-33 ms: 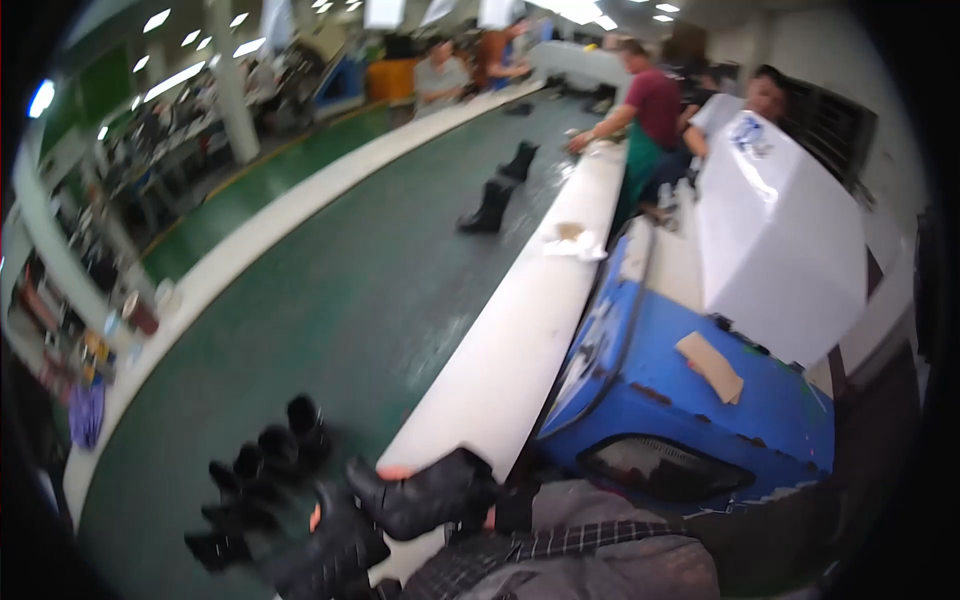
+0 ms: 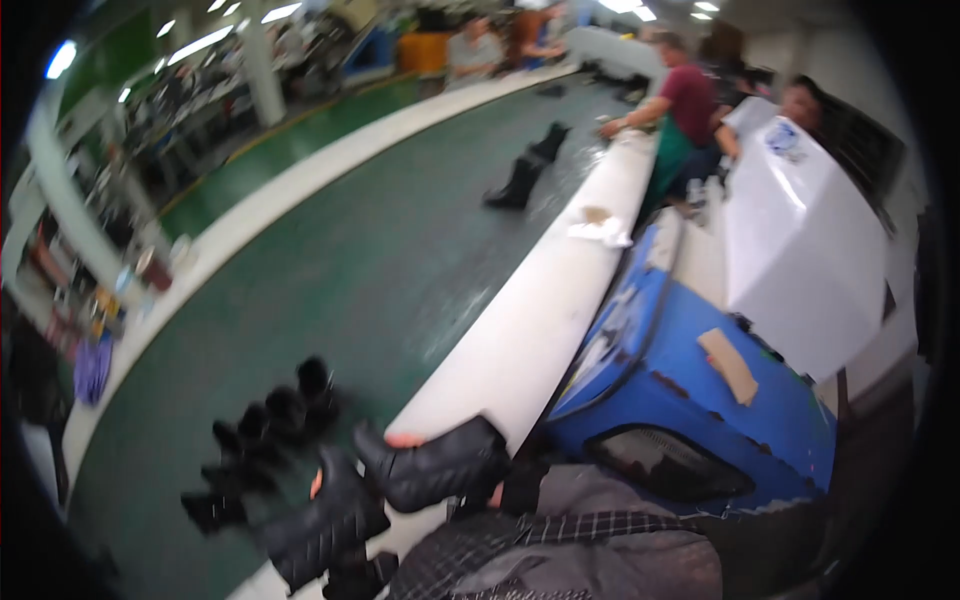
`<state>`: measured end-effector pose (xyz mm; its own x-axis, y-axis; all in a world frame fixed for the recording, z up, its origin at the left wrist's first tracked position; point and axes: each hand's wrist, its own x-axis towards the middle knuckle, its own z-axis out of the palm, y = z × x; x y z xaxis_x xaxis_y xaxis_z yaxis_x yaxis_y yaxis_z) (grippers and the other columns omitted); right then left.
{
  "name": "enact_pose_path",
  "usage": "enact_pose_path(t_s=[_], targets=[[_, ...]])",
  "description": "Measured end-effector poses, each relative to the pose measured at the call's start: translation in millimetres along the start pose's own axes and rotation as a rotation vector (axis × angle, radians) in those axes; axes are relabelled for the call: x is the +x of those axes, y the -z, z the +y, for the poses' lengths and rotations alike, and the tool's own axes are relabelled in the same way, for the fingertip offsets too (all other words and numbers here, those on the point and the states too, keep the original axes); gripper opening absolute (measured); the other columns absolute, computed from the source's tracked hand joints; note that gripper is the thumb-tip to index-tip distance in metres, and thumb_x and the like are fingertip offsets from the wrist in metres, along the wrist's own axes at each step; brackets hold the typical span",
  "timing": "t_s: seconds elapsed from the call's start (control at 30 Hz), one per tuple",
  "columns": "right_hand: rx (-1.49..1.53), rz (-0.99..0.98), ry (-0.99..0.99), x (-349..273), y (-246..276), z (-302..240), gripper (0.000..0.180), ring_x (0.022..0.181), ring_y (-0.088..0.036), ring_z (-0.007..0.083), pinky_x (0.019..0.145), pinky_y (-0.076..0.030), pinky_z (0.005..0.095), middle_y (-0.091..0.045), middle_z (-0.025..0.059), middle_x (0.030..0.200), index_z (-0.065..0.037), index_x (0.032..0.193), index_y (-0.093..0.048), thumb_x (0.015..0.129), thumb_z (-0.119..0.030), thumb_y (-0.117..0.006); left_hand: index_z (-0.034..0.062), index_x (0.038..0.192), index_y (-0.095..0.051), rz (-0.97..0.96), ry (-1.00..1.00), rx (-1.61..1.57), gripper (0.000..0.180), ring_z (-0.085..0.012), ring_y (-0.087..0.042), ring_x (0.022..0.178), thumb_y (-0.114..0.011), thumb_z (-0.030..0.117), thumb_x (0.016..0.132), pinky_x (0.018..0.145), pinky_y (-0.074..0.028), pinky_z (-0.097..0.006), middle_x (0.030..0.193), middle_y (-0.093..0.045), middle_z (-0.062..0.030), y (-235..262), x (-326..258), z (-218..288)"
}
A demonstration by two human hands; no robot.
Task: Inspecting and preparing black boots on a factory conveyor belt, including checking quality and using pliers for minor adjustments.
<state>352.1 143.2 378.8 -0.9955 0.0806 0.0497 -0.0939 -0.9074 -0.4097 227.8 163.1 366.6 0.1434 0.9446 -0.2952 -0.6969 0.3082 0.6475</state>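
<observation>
I hold a black boot in each hand, both low in the view over the near white edge. My right hand is closed around the right-hand boot, which lies on its side; fingers show at its upper edge and the rest is behind it. My left hand shows only a fingertip or so against the left-hand boot, which is tilted; the boot covers the other fingers. Just left of it, several more black boots stand in a cluster on the green surface.
A white ledge borders the green surface on my right. Beyond it stand a blue machine with a tan piece on top and a large white panel. Farther up are two black boots and a person in a red shirt.
The view has turned slightly, so the far scene sits farther right and the boot cluster higher. Both hands still hold their boots, with little change of pose.
</observation>
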Motion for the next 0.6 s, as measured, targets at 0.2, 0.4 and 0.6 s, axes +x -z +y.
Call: enact_pose_path(t_s=[0.2,0.4,0.6], targets=[[0.219,0.090,-0.236,41.4,64.4,-21.1,0.071,0.113,-0.055,0.0357,0.093,-0.046,0.0503,-0.052,0.0284,0.121,0.004,0.125,-0.049,0.091,-0.057,-0.039,0.0021,0.132,-0.043,0.371,-0.095,-0.401,0.065,-0.0314,-0.064,0.092,-0.049,0.051,0.090,0.080,-0.053,-0.038,0.120,-0.056,-0.0213,61.4,-175.5,-79.1],[0.239,0.200,-0.280,61.3,46.1,7.3,0.060,0.108,-0.055,0.0403,0.088,-0.045,0.0622,-0.052,0.0185,0.125,-0.006,0.137,-0.040,0.097,-0.050,-0.029,0.0023,0.135,-0.041,0.263,-0.205,-0.551,0.069,-0.0315,-0.064,0.094,-0.049,0.054,0.090,0.083,-0.053,-0.037,0.122,-0.055,-0.0220,87.1,-183.1,-70.5],[0.330,0.239,-0.245,48.5,59.8,6.7,0.054,0.092,-0.065,0.0321,0.077,-0.056,0.0458,-0.059,0.0195,0.113,0.000,0.133,-0.042,0.099,-0.041,-0.031,0.0025,0.137,-0.039,0.052,-0.253,-0.629,0.073,-0.0315,-0.064,0.097,-0.049,0.056,0.089,0.086,-0.053,-0.037,0.124,-0.054,-0.0228,108.7,-144.9,-34.9]])
